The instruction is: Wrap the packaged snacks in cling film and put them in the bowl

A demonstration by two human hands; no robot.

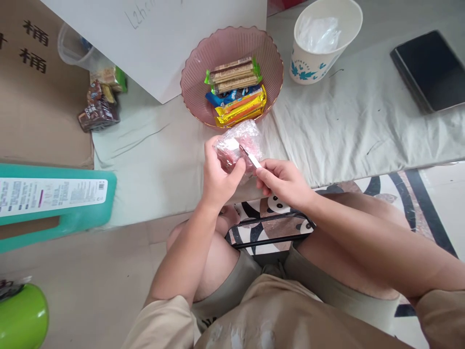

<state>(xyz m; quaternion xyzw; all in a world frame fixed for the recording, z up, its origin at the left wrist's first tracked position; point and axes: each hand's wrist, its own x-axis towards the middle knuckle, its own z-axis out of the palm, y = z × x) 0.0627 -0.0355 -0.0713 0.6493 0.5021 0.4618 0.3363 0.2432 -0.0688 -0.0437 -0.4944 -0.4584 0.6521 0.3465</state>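
Note:
My left hand (pixel 221 174) is closed around a clear plastic-wrapped package (pixel 247 133) with something pinkish red inside and a white patch on top. What exactly the wrap contains I cannot make out. Between the thumb and fingers of my right hand (pixel 281 180) is a small knife (pixel 252 158) with a white handle. Its dark tip meets the wrap near the white patch. Just beyond my hands stands a pink ribbed bowl (pixel 192 80) with a scalloped rim. It holds several wrapped snack bars (pixel 236 77) in green-ended, blue and yellow packets.
A paper cup (pixel 308 63) with crumpled clear plastic inside stands right of the bowl, and a black phone-like device (pixel 432 70) lies beyond it. White board (pixel 160 43), cardboard box (pixel 43 111), snack packets (pixel 100 111) and a teal carton piece (pixel 109 194) are on the left.

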